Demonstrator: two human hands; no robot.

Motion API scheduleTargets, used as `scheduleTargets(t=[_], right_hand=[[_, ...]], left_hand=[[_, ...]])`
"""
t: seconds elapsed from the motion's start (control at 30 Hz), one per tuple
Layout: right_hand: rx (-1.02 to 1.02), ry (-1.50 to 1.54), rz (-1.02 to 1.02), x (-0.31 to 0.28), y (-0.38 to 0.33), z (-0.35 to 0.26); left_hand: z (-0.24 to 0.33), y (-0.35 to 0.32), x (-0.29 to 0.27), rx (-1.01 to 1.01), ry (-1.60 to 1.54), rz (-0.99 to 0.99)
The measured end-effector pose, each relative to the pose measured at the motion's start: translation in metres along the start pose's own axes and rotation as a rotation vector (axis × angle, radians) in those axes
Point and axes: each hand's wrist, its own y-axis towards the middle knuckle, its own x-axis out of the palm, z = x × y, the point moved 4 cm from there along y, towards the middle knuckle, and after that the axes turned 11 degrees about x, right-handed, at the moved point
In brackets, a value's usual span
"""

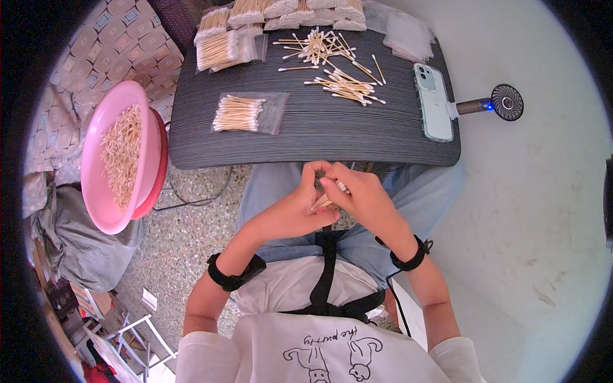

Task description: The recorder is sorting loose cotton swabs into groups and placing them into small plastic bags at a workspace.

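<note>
Over my lap, just before the table's near edge, both hands meet around a small bundle of cotton swabs (324, 202). My left hand (292, 207) is curled round its lower left side. From the right, my right hand (363, 195) closes over the white-tipped end. Fingers cover much of the bundle. On the table lies a clear bag of cotton swabs (239, 113), flat, its empty end to the right. Farther back are a loose pile of cotton swabs (317, 46) and a second loose group (348, 86).
The dark table (300, 143) carries stacked bags of swabs (268, 14) along its far side and clear empty bags (408, 38) at the far right. A phone (435, 105) lies by the right edge, beside a small fan (506, 102). Left stands a pink basin (96, 185) of swabs.
</note>
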Motion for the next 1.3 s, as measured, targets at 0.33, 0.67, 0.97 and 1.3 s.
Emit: scheduleTargets(t=[0.33, 0.67, 0.97, 1.3], right_hand=[[0.002, -0.024, 0.336, 0.011, -0.008, -0.004], [-0.193, -0.445, 0.111, 0.015, -0.02, -0.001], [0.066, -0.264, 0.006, 0.009, -0.016, 0.003], [0.085, -0.267, 0.045, 0.006, -0.001, 0.015]], left_hand=[[-0.016, 0.004, 0.008, -0.263, -0.747, 0.426], [-0.006, 0.006, -0.017, -0.216, 0.091, 0.314], [0.036, 0.011, -0.037, -0.105, 0.507, 0.348], [0.03, 0.016, -0.11, 0.262, 1.513, 0.495]])
